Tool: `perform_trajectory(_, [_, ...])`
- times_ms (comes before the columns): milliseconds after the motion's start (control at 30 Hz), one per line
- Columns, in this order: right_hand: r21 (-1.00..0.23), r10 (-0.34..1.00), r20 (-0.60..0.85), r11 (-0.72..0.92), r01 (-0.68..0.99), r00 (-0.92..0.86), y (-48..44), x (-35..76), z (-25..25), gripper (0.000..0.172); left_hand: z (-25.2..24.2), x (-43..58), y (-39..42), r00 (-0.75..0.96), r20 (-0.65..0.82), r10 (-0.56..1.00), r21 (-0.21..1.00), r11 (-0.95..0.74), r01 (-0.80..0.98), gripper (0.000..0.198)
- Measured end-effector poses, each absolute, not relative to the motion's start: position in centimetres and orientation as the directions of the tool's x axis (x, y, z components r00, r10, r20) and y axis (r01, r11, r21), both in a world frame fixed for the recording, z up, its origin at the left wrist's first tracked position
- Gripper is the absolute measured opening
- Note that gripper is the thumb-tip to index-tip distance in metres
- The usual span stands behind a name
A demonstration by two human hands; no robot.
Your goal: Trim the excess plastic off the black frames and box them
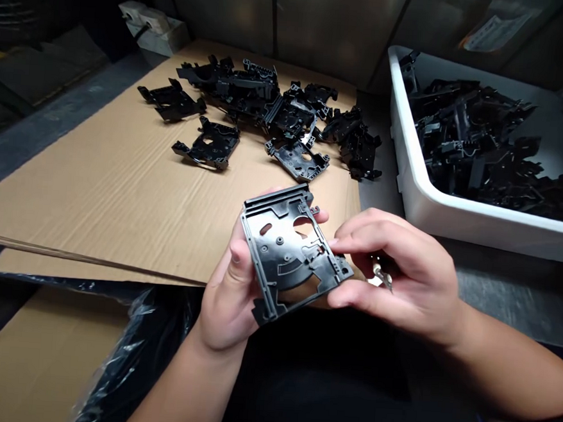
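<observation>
A black moulded plastic frame (273,255) with cut-outs and ribbed edges is held up in front of me. My left hand (230,291) grips it from below and at its left edge, with the thumb on its face. My right hand (402,277) pinches its right edge with the fingertips. A small metal-tipped tool (382,276) pokes out from between the right hand's fingers, mostly hidden. Its kind cannot be made out.
Several similar black parts (269,104) lie on a corrugated cardboard sheet (95,179) ahead. To the right, a white plastic tub (411,156) holds a heap of black parts (474,141). A crumpled black plastic sheet (142,336) lies at lower left, beside more cardboard.
</observation>
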State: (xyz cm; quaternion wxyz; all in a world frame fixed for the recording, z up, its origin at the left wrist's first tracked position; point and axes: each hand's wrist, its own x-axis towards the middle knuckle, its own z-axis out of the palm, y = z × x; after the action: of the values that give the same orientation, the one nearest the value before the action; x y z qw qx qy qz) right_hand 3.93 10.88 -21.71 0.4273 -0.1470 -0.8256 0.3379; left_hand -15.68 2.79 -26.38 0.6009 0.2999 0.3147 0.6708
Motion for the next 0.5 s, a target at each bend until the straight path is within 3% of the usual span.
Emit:
perform_trajectory(200, [-0.692, 0.539, 0.628, 0.717, -0.086, -0.562, 10.92, 4.05, -21.46, 0.039, -26.51, -15.72, 3.14, 0.014, 0.071, 0.997, 0.757, -0.044, -0.652, 0.064])
perform_trajectory(500, [-0.714, 0.577, 0.594, 0.7, -0.036, -0.561, 10.65, 4.17, -21.27, 0.039, -25.99, -15.5, 3.11, -0.014, 0.045, 0.999, 0.79, -0.044, -0.612, 0.063])
